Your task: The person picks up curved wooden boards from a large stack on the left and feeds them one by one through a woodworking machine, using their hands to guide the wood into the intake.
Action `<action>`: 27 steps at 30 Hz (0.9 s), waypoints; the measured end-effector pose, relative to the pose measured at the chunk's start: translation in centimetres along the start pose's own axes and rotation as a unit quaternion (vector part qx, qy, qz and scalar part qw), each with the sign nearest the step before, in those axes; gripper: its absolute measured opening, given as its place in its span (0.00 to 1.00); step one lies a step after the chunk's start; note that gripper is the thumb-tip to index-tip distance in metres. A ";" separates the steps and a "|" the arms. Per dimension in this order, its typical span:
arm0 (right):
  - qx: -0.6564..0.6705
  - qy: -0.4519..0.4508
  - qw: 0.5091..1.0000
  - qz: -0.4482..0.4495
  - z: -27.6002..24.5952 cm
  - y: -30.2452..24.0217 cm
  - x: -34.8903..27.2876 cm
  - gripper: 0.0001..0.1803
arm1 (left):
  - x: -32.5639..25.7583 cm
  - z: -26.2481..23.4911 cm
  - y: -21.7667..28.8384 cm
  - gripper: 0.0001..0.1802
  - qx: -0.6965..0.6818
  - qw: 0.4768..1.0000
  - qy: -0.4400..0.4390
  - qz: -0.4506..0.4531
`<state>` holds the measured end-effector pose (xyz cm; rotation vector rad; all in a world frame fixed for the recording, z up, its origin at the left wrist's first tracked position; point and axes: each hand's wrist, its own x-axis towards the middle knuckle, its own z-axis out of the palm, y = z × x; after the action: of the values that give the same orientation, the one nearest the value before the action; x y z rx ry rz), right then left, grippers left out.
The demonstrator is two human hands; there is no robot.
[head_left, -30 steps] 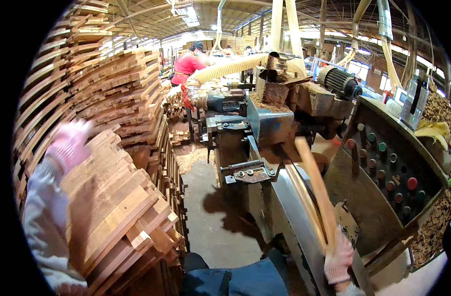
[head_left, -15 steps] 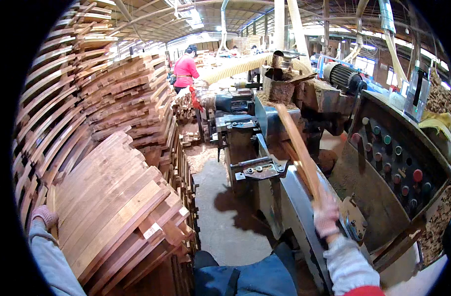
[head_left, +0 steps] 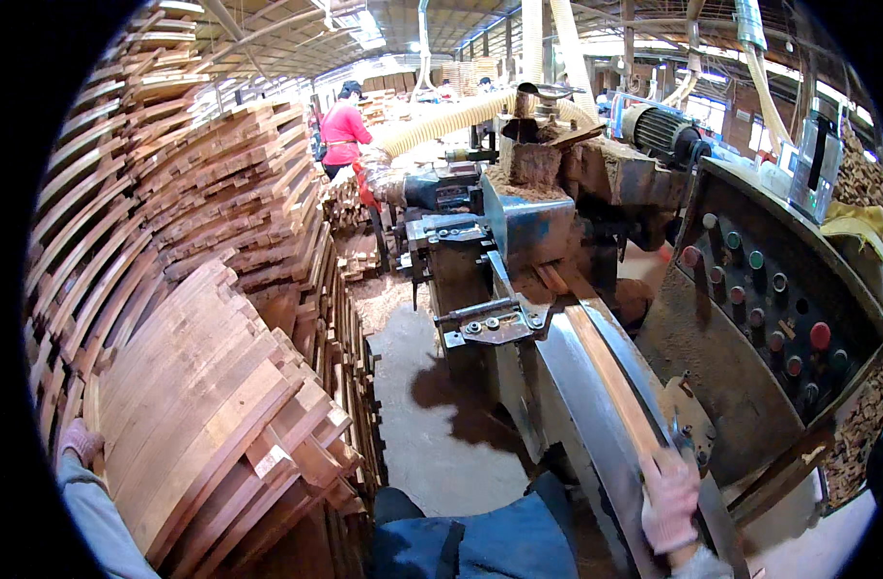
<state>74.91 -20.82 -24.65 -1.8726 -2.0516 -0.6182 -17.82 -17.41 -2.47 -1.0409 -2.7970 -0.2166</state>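
My right hand (head_left: pixel 670 497), in a pale knit glove, is closed on the near end of a long wooden strip (head_left: pixel 610 372). This strip lies along the metal bed (head_left: pixel 581 386) of a woodworking machine, pointing toward its blue housing (head_left: pixel 528 227). Another wooden piece (head_left: pixel 551 278) shows just ahead of its far end, at the housing. At the far left my gloved left hand (head_left: pixel 82 442) has its fingers curled at the outer edge of a stack of wooden strips (head_left: pixel 186 386); the fingertips are partly hidden.
Tall piles of curved wooden pieces (head_left: pixel 220 183) rise on the left. A sloped control panel (head_left: pixel 770 299) with several buttons stands at the right, below a motor (head_left: pixel 663 133). A metal clamp fixture (head_left: pixel 495 321) juts from the machine. Farther off is a person in pink (head_left: pixel 342 130).
My right hand has moved down and toward me. The wooden strip, raised and tilted before, now lies along the machine bed. My left hand stays at the stack.
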 end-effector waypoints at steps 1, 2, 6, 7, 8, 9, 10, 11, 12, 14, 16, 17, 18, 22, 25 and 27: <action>0.015 0.017 1.000 0.002 1.8 1.0 1.4 0.24 | 0.1 0.3 -0.1 0.21 0.025 0.999 0.022 -0.010; 0.028 0.034 0.999 0.004 4.1 2.0 2.8 0.22 | 0.4 0.3 0.3 0.21 0.040 0.999 0.024 -0.010; 0.009 0.003 1.000 0.026 10.0 3.0 10.2 0.20 | 0.3 -0.1 2.0 0.26 0.079 0.996 -0.037 0.002; 0.014 -0.002 1.000 0.027 11.7 3.1 11.6 0.20 | 0.3 -0.2 1.8 0.27 0.094 0.995 -0.026 -0.001; 0.019 0.013 0.999 0.024 13.3 3.2 13.0 0.19 | 0.2 -0.2 1.4 0.28 0.090 0.996 -0.017 -0.011; 0.025 0.025 0.999 0.020 14.8 3.3 14.3 0.18 | -0.2 -0.2 0.7 0.28 0.086 0.996 -0.010 -0.022; 0.030 0.041 0.999 0.014 16.7 3.4 15.1 0.18 | -0.9 -0.5 0.0 0.28 0.081 0.996 -0.002 -0.035; -0.037 0.020 0.997 0.070 18.6 3.3 15.7 0.18 | -1.8 -1.0 -1.0 0.29 0.077 0.997 0.006 -0.031; -0.106 0.001 0.987 0.122 21.3 4.0 16.1 0.20 | -2.7 -1.2 -1.5 0.29 0.073 0.997 0.022 0.015; -0.099 0.053 0.988 0.110 23.4 4.9 16.6 0.25 | -7.6 -2.6 3.9 0.28 0.056 0.997 -0.031 0.036; 0.068 0.156 0.984 -0.052 22.6 4.0 17.4 0.35 | -13.3 -4.7 3.0 0.29 0.055 0.994 -0.029 0.093; 0.142 0.140 0.974 -0.102 21.1 3.0 18.0 0.32 | -14.3 -5.1 1.7 0.32 0.049 0.991 -0.009 0.124; 0.164 0.154 0.970 -0.094 18.8 0.3 18.2 0.30 | -17.3 -7.2 4.2 0.38 0.018 0.991 -0.054 0.118; 0.389 0.159 0.884 -0.204 7.5 -11.5 20.5 0.28 | -24.7 -11.0 5.9 0.44 -0.106 0.983 0.020 0.149; 0.337 0.218 0.863 -0.305 -1.2 -18.1 21.1 0.33 | -26.4 -11.4 10.3 0.44 -0.057 0.894 0.093 0.435; 0.265 0.243 0.870 -0.337 -5.8 -18.9 20.8 0.42 | -26.0 -10.6 16.4 0.39 -0.084 0.824 0.061 0.557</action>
<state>53.47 -6.84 -11.61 -0.5937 -2.1750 -0.5198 13.37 -23.64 4.30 -2.3456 -1.6412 -0.3416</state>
